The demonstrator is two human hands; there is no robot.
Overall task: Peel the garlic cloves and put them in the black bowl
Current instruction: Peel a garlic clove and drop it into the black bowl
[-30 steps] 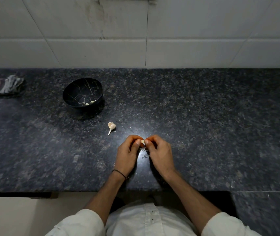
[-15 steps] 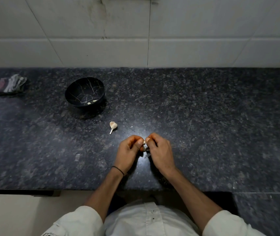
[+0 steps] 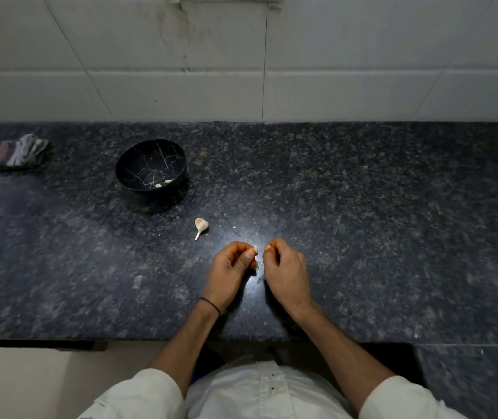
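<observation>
Hands have pulled apart since half a second ago: they were pressed together over the clove, now there's a narrow gap between them. The garlic clove [image 3: 255,248] stays with the left hand [image 3: 232,267], pinched between thumb and curled fingertips, its pale tip poking out toward the right hand [image 3: 287,267] and held just above the countertop [image 3: 362,207]. The right hand's fingers are curled with thumb against forefinger, just beside the clove but not touching it; whether it has a bit of skin between them, can't tell. Thin skin scraps [image 3: 260,278] lie on the counter under the gap, near the glare spot.

The rest is unchanged. Another garlic piece [image 3: 201,225] with a stem lies on the counter up-left of the hands, between them and the black bowl [image 3: 144,158]. The bowl is upright, further back-left, well apart from the hands, with a couple of peeled cloves [image 3: 163,183] inside near the front wall. A crumpled cloth [image 3: 20,151] sits far left by the tiled wall [image 3: 332,55]. There's a dark band [image 3: 210,304] on the left wrist, and white sleeves at the bottom edge.
</observation>
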